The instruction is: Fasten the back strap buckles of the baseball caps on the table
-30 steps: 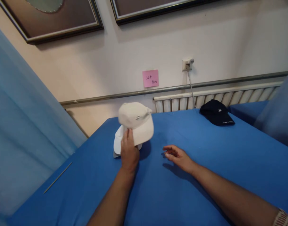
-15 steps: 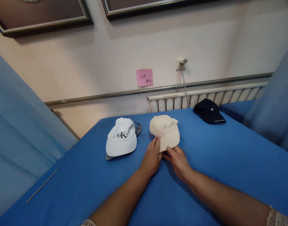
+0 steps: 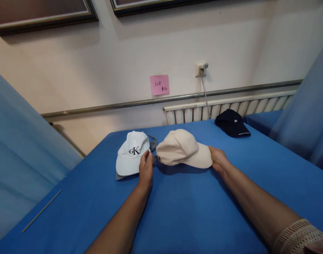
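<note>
A beige baseball cap [image 3: 178, 148] is turned side-on above the blue-covered table, its brim pointing right and a shadow under it. My right hand [image 3: 219, 159] is closed on the edge of the brim. At the back of the cap, my left hand [image 3: 146, 169] has its fingers together by the dark strap end; the grip there is partly hidden. Just behind that hand lies a white cap [image 3: 131, 155] with black "CK" letters. A grey cap [image 3: 152, 144] shows partly from beneath the white one.
A navy cap [image 3: 232, 123] lies at the back right of the blue table [image 3: 193, 211]. On the left edge is a thin stick [image 3: 41, 211]. Behind stand a radiator [image 3: 188, 115], a metal rail [image 3: 111, 106] and a plugged-in cord [image 3: 206, 93]. Blue curtains [image 3: 16, 158] hang at both sides.
The beige cap has turned, its brim swinging from facing me to the right. My right hand moved right with the brim; my left hand moved left to the cap's back.
</note>
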`<state>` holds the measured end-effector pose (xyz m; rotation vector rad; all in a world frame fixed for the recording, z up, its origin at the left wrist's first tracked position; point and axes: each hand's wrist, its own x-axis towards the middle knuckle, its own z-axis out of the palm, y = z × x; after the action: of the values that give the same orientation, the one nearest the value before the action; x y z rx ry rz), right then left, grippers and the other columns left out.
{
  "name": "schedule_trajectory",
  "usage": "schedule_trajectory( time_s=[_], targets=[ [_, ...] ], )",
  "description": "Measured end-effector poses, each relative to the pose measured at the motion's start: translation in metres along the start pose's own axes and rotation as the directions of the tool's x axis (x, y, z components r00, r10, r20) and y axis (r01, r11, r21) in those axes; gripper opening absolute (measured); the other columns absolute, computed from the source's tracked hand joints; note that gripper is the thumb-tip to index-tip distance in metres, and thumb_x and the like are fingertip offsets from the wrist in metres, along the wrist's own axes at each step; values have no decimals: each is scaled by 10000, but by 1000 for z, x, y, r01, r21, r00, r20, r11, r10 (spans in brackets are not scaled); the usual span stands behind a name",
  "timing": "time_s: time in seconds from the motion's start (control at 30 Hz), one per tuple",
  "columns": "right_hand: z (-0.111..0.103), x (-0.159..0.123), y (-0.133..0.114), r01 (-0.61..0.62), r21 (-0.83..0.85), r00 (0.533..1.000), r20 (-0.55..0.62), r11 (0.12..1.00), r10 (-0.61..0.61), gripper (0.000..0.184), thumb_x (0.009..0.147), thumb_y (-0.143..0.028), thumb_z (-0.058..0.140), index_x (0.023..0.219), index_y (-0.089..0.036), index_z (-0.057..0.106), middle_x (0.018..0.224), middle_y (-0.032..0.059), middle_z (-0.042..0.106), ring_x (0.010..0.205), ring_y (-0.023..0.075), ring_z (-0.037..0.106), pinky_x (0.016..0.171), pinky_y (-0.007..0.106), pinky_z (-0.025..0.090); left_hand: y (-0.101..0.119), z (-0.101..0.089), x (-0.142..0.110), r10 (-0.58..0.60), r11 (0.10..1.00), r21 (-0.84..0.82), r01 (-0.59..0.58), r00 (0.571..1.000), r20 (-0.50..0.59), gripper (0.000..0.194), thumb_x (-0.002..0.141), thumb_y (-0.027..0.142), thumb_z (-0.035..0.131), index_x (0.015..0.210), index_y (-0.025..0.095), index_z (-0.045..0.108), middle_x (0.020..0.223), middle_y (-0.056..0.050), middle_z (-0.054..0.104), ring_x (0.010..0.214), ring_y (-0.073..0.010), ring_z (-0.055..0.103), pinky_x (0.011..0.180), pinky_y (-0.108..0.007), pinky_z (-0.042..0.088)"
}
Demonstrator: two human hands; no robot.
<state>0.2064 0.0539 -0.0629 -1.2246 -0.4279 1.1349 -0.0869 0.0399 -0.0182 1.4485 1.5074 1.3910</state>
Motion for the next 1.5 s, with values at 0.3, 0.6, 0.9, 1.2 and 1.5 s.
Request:
schedule_trajectory(
  time_s=[0.3, 0.6, 0.9, 1.2, 1.5],
  targets=[
    [-24, 27, -9, 116, -268, 991, -31, 956, -129, 237, 758, -349, 608, 872, -143, 638, 816, 115, 707, 715, 226, 672, 611, 303, 523, 2, 15, -12, -205, 949, -159, 272, 917, 343, 559, 710, 448, 724, 1143, 116, 605, 1088, -136, 690, 848, -213, 673, 656, -280, 528],
    [-11, -4, -25, 572, -629, 712, 63, 526, -699, 326, 762, -223, 538, 1076, -151, 586, 1101, 144, 599, 991, 253, 578, 887, 390, 446, 0, 18, -13, -179, 974, -67, 216, 918, 353, 506, 700, 431, 716, 1077, 105, 628, 907, -91, 715, 668, -148, 637, 558, -242, 481],
    [19, -97, -11, 888, -428, 459, 829, 166, -319, 183, 923, -281, 434, 851, -214, 588, 693, 11, 630, 625, 148, 566, 623, 256, 373, -17, 18, 0, 69, 960, 243, -139, 959, 276, 323, 830, 237, 563, 1135, 151, 627, 1103, -92, 691, 962, -208, 649, 857, -346, 512],
    [15, -73, -26, 808, -589, 584, 805, -24, -105, 311, 946, -373, 397, 763, -206, 586, 705, 27, 663, 654, 158, 586, 589, 267, 294, -8, 38, 34, 151, 457, 748, -482, 871, 468, 285, 901, 214, 467, 1116, 168, 648, 1102, -106, 677, 1035, -246, 581, 935, -361, 418],
    [-1, -23, -18, 586, -807, 786, 587, -73, -194, 181, 901, -273, 472, 985, -173, 597, 1003, 90, 685, 896, 191, 618, 702, 263, 354, 10, 18, 13, 9, 394, 846, -359, 922, 387, 217, 900, 246, 434, 973, 188, 630, 1005, -102, 670, 885, -237, 629, 745, -326, 443]
  ],
)
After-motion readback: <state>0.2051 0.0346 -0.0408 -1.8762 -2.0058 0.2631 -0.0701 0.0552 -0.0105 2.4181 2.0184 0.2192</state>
